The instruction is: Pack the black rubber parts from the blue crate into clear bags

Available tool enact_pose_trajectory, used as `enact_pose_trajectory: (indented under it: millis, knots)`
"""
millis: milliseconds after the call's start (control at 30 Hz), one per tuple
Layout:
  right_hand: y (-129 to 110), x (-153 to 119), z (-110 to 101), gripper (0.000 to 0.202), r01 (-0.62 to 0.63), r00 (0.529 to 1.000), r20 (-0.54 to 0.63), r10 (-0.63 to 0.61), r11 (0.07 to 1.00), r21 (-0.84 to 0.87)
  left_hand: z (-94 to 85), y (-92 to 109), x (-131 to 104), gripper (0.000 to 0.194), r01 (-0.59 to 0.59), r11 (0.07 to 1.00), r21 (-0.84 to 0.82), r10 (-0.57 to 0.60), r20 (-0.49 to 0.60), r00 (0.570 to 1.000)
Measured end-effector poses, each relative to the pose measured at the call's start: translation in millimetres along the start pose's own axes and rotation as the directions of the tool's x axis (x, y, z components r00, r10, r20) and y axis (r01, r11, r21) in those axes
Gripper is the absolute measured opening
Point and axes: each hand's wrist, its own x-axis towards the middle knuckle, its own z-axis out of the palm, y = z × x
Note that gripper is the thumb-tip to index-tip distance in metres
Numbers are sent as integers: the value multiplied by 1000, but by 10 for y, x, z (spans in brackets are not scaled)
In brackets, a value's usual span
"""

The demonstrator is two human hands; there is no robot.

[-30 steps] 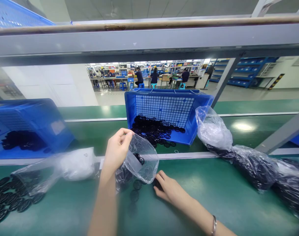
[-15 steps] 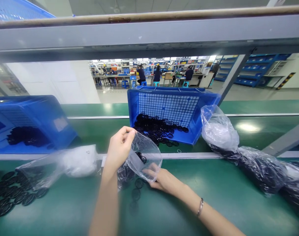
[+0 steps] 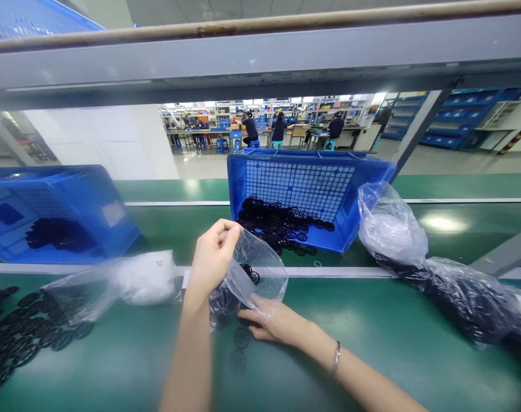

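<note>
My left hand [image 3: 213,254] pinches the rim of a clear plastic bag [image 3: 266,269], holding its mouth up. Black spoked rings show through the film and at the bag's mouth. Beside and partly behind the lower rim is my right hand [image 3: 273,320], palm down, with fingers and thumb stretched apart toward the left. Just below its fingertips, a few loose black rings [image 3: 242,337] lie on the green work surface [image 3: 329,355]. Beyond the bag, a blue crate [image 3: 294,157] tipped on its side spills a heap of black rings [image 3: 273,220].
Filled clear bags [image 3: 466,292] lie along the right. At left are another tipped blue crate [image 3: 84,212], a white-filled bag [image 3: 148,277] and a pile of black rings [image 3: 32,332]. A grey beam [image 3: 260,57] crosses above. People sit at far benches.
My right hand has moved left and slightly down, from the bag's rim to near the loose rings. My left hand still grips the bag. The view has shifted slightly.
</note>
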Motion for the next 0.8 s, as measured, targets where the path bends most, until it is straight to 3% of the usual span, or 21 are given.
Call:
enact_pose_trajectory:
  millis: [200,300,400,633,733,800]
  knots:
    - [-24,-54,-71,20,-109,994,24,109,994,27,3,11,-6,24,-3,999,-33,3,0,1000]
    - [-155,-28,-102,26,-31,1000,5,31,999,26,10,16,-12,26,-13,999,-45,13,10,1000]
    - [-264,41,-71,22,74,995,65,-73,997,-16,1,13,-18,26,-13,999,-42,13,9,1000]
    - [-352,25,-95,14,13,993,118,-9,999,-36,-8,15,-23,27,-14,999,-53,15,6,1000]
    - [-507,-9,-168,19,71,991,112,-76,997,44,-1,20,-19,27,-6,998,-58,6,13,1000]
    - [-624,-8,-150,13,97,988,121,-96,995,-2,2,19,-16,26,-6,998,-58,7,13,1000]
